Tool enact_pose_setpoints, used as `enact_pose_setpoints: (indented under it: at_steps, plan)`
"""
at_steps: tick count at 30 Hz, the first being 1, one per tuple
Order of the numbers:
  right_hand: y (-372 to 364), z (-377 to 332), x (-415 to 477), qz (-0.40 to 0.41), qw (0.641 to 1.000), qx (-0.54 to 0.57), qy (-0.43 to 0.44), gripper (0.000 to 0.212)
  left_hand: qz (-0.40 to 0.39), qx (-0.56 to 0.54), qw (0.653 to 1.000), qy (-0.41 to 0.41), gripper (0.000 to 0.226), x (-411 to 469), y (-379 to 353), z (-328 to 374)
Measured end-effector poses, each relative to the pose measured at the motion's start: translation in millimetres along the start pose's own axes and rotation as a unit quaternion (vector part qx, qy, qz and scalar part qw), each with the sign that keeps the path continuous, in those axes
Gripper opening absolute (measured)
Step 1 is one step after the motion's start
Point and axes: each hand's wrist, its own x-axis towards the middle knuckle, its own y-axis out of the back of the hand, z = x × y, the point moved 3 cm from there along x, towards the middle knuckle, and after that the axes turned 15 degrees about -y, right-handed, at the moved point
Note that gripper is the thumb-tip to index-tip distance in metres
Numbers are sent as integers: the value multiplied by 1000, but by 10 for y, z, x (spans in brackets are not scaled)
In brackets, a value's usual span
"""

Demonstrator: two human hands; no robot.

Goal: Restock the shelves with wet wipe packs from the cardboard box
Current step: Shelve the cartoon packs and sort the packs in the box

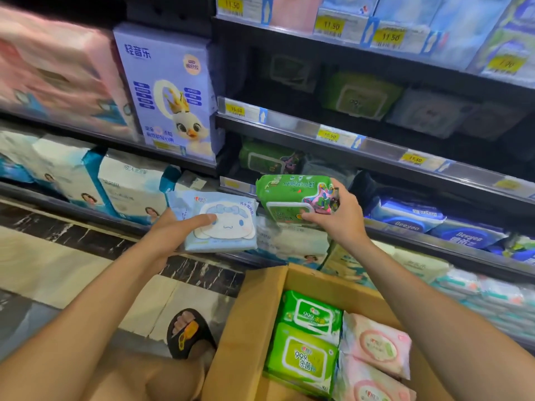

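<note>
My left hand (170, 235) grips a pale blue wet wipe pack (228, 224) with a cartoon face on its lid, thumb on top. My right hand (341, 218) holds a green wet wipe pack (289, 195) at the front of a shelf (405, 166) where another green pack (266, 159) lies further back. Below my arms stands the open cardboard box (254, 322). Inside it lie two green packs (304, 357) and two pink packs (376, 345).
Shelves fill the view, with price tags (330, 26) along their edges. A lilac box with a duck picture (170, 91) stands at upper left. Blue packs (405, 215) sit to the right. A sandalled foot (188, 331) rests on the tiled floor beside the box.
</note>
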Motion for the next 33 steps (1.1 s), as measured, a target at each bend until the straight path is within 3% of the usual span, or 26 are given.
enact_pose_setpoints:
  at_steps: [1,4,6,10,19,24,33]
  plan:
    - [-19,-7,22,3,1000,-5,17,86,0,-2,1000,3,79,22,-4,-22]
    - [-47,-12,47,10,999,30,42,86,-3,-10,1000,-6,39,55,-17,-50]
    - [-49,-37,43,16,997,61,33,85,-6,-13,1000,-3,31,54,-14,-51]
    - [-59,-58,130,26,991,128,3,94,-8,-24,1000,4,37,55,-4,-45]
    - [-204,-46,378,95,990,45,96,81,2,-17,1000,8,60,94,-35,-26]
    - [-319,71,587,128,990,35,57,78,-9,-19,1000,-1,34,106,-70,3]
    - [-483,155,697,51,998,22,16,77,-15,-20,1000,-6,34,111,-123,43]
